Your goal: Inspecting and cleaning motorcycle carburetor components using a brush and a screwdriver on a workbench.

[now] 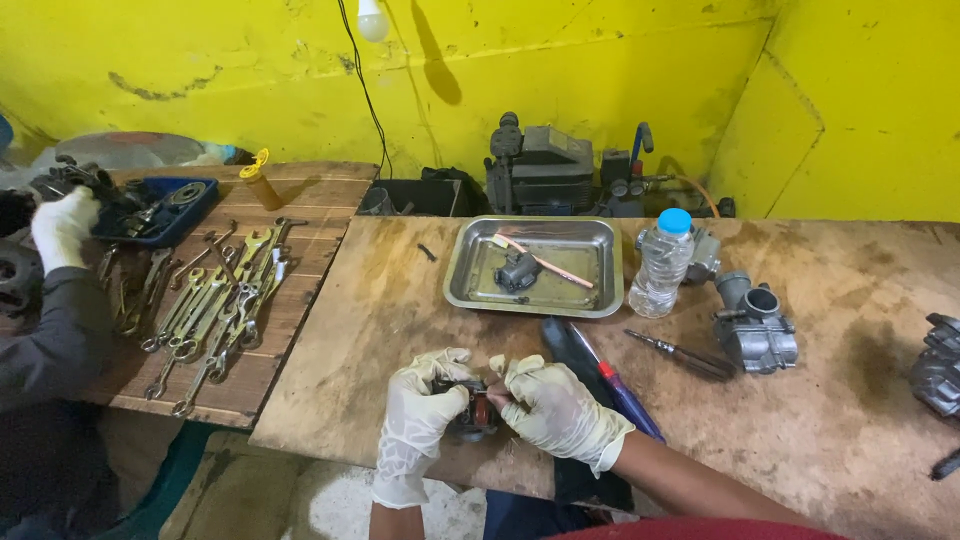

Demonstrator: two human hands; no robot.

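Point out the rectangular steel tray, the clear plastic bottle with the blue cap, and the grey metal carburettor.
rectangular steel tray (455, 272), head view, left rim.
clear plastic bottle (660, 268), head view, body.
grey metal carburettor (757, 335), head view, main body.

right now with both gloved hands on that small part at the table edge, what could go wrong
1. The small dark part, held between the left hand and right hand, sits near the table's front edge; a slip could drop it to the floor.
2. The plastic bottle stands upright beside the metal tray; an elbow could tip it.
3. The screwdriver lies close to the right forearm and may get knocked off.
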